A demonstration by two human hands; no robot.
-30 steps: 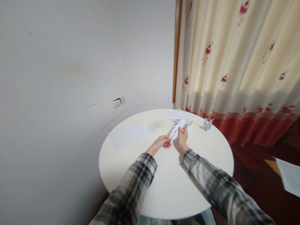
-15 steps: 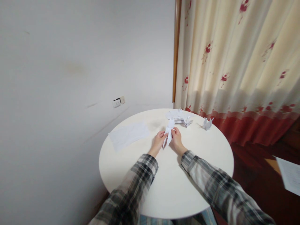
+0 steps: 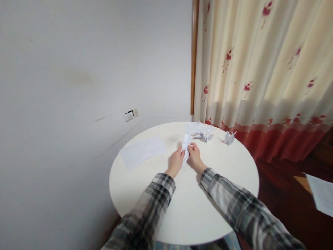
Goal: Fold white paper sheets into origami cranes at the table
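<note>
Between my two hands is a narrow folded piece of white paper (image 3: pixel 186 140), held a little above the round white table. My left hand (image 3: pixel 176 161) grips its left side, fingers closed and thumb on the paper. On the other side my right hand (image 3: pixel 195 156) pinches the right edge. Part of the paper is covered by my fingers. Just beyond it stand several white folded paper pieces, among them a spiky one (image 3: pixel 207 135) that looks like a paper crane. Another folded paper crane (image 3: pixel 229 138) sits apart, farther right.
A flat white sheet (image 3: pixel 142 151) lies on the left of the round table (image 3: pixel 192 208). The wall with a socket (image 3: pixel 128 116) is close on the left; a flowered curtain (image 3: pixel 249 69) hangs behind. Printed paper (image 3: pixel 321 194) shows at lower right.
The folded paper has turned and narrowed; its two separate lower points no longer show apart. My left hand has rolled over it slightly, while my right hand stays nearly in place.
</note>
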